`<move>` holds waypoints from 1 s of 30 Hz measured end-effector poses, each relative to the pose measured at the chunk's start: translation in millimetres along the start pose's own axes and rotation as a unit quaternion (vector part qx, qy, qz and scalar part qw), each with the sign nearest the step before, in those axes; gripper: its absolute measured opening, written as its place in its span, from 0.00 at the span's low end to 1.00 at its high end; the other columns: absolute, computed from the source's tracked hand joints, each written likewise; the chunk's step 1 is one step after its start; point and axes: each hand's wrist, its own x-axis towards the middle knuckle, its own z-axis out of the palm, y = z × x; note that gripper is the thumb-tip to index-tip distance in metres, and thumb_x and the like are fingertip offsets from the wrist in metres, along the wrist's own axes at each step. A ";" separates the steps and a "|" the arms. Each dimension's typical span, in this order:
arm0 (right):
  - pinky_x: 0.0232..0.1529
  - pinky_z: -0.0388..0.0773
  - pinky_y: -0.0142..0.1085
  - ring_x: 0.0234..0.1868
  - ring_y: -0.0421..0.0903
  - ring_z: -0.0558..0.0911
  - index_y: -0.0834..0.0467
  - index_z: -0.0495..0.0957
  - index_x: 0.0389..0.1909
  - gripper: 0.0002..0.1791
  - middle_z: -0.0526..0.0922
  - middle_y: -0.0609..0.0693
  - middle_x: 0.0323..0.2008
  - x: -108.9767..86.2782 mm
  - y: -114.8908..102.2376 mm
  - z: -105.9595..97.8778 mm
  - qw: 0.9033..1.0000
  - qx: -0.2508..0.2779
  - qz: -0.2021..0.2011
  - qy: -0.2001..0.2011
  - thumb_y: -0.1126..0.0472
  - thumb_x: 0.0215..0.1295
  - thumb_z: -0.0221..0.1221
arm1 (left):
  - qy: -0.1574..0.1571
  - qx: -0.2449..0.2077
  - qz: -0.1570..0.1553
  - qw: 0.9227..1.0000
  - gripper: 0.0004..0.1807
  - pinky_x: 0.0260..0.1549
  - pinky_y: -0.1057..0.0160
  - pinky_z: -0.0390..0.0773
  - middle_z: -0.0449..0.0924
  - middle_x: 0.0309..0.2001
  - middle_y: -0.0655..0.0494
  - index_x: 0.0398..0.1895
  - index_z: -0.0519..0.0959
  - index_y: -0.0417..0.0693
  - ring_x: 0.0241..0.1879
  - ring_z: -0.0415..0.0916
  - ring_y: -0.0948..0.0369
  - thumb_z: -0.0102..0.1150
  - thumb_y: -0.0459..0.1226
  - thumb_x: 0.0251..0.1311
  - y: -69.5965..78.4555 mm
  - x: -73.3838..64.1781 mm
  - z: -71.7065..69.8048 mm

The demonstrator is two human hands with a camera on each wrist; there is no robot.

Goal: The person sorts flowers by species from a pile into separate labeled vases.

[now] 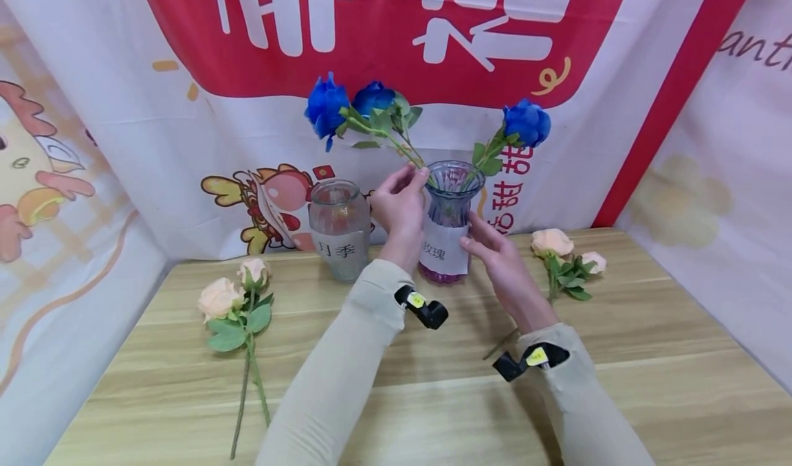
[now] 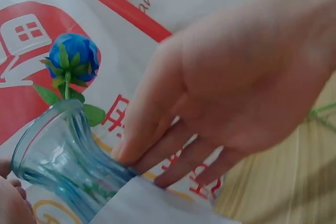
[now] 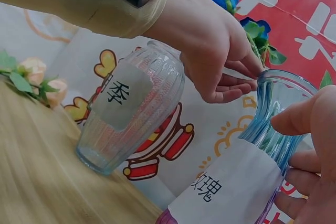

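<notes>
A blue-tinted, ribbed glass vase (image 1: 450, 208) with a purple base and a white paper label stands at the table's back. My left hand (image 1: 401, 205) is at its rim, fingers and thumb pinching the stem of a blue rose (image 1: 326, 106). Another blue rose (image 1: 374, 97) leans the same way beside it. On the rim's other side, a third blue rose (image 1: 526, 122) stands in the vase, tilted right. My right hand (image 1: 504, 263) holds the vase's right side, thumb in front and fingers behind, as the left wrist view shows at the vase (image 2: 58, 150).
Left of the vase stands a clear glass jar (image 1: 339, 229) with a paper label. Pale peach roses (image 1: 221, 299) lie on the table at the left. More peach roses (image 1: 553, 242) lie at the right, beyond my right forearm. A printed cloth (image 1: 396, 47) hangs behind the wooden table (image 1: 433, 411).
</notes>
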 end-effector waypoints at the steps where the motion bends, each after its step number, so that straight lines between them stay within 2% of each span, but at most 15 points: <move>1: 0.89 0.44 0.49 0.88 0.47 0.50 0.46 0.51 0.86 0.38 0.50 0.44 0.87 0.0 0.0 -0.1 1.000 -0.001 0.001 0.001 0.54 0.82 0.55 | 0.002 -0.010 -0.007 1.000 0.13 0.45 0.68 0.87 0.91 0.44 0.56 0.48 0.92 0.51 0.45 0.86 0.62 0.79 0.36 0.59 -0.2 -1.2 0.3; 6: 0.89 0.44 0.50 0.88 0.47 0.50 0.46 0.51 0.86 0.38 0.50 0.44 0.87 -0.1 0.4 -1.0 1.000 -0.003 0.002 0.003 0.54 0.82 0.55 | 0.018 -0.063 -0.007 0.998 0.11 0.41 0.67 0.87 0.91 0.42 0.54 0.44 0.90 0.48 0.42 0.85 0.63 0.78 0.34 0.59 -2.1 -4.6 4.5; 9: 0.89 0.44 0.50 0.88 0.48 0.50 0.47 0.51 0.86 0.38 0.49 0.45 0.87 -0.3 0.9 -1.3 1.000 -0.004 -0.001 0.002 0.55 0.82 0.55 | 0.025 -0.085 0.001 0.996 0.09 0.48 0.58 0.89 0.90 0.40 0.53 0.42 0.89 0.45 0.40 0.84 0.63 0.77 0.32 0.59 -2.2 -4.7 8.5; 11: 0.89 0.44 0.50 0.88 0.48 0.50 0.47 0.51 0.86 0.38 0.50 0.45 0.87 0.2 1.1 -1.5 1.000 -0.004 -0.001 0.003 0.55 0.82 0.55 | 0.027 -0.083 -0.001 0.996 0.07 0.50 0.53 0.89 0.89 0.40 0.54 0.41 0.89 0.44 0.40 0.83 0.62 0.76 0.32 0.61 -1.6 -4.5 11.1; 13: 0.89 0.44 0.49 0.88 0.48 0.50 0.48 0.51 0.86 0.38 0.50 0.45 0.87 0.7 1.1 -1.3 1.000 -0.003 -0.001 0.003 0.55 0.82 0.55 | 0.028 -0.066 -0.008 0.997 0.06 0.52 0.54 0.88 0.89 0.40 0.56 0.41 0.90 0.45 0.41 0.83 0.62 0.75 0.33 0.62 0.5 -4.5 13.4; 17: 0.89 0.44 0.49 0.88 0.48 0.50 0.48 0.51 0.86 0.38 0.50 0.45 0.87 1.4 0.6 -1.0 1.000 -0.001 -0.001 0.001 0.55 0.82 0.55 | 0.015 -0.027 -0.033 0.999 0.06 0.51 0.63 0.86 0.91 0.43 0.58 0.43 0.92 0.50 0.46 0.86 0.62 0.74 0.35 0.64 4.5 -4.6 16.0; 22: 0.89 0.44 0.49 0.88 0.49 0.50 0.49 0.50 0.86 0.38 0.50 0.45 0.87 1.1 0.6 -1.1 1.000 0.000 -0.004 -0.001 0.55 0.82 0.55 | -0.003 0.001 -0.055 0.998 0.08 0.58 0.62 0.85 0.92 0.45 0.59 0.46 0.93 0.52 0.51 0.86 0.62 0.74 0.38 0.65 4.0 -4.7 17.1; 24: 0.89 0.44 0.48 0.88 0.49 0.50 0.49 0.50 0.86 0.38 0.50 0.46 0.87 1.2 0.8 -1.3 1.000 0.001 -0.006 -0.001 0.56 0.82 0.55 | -0.004 0.005 -0.052 0.999 0.09 0.58 0.62 0.85 0.93 0.45 0.58 0.46 0.93 0.51 0.51 0.87 0.61 0.75 0.38 0.64 2.8 -4.5 17.1; 30: 0.89 0.44 0.49 0.88 0.49 0.50 0.49 0.50 0.86 0.38 0.50 0.45 0.87 0.2 1.0 -1.1 1.000 -0.001 -0.007 -0.001 0.55 0.82 0.55 | -0.014 -0.020 -0.038 0.999 0.10 0.52 0.63 0.85 0.91 0.44 0.58 0.48 0.92 0.51 0.47 0.85 0.63 0.75 0.37 0.64 -2.3 -6.2 10.3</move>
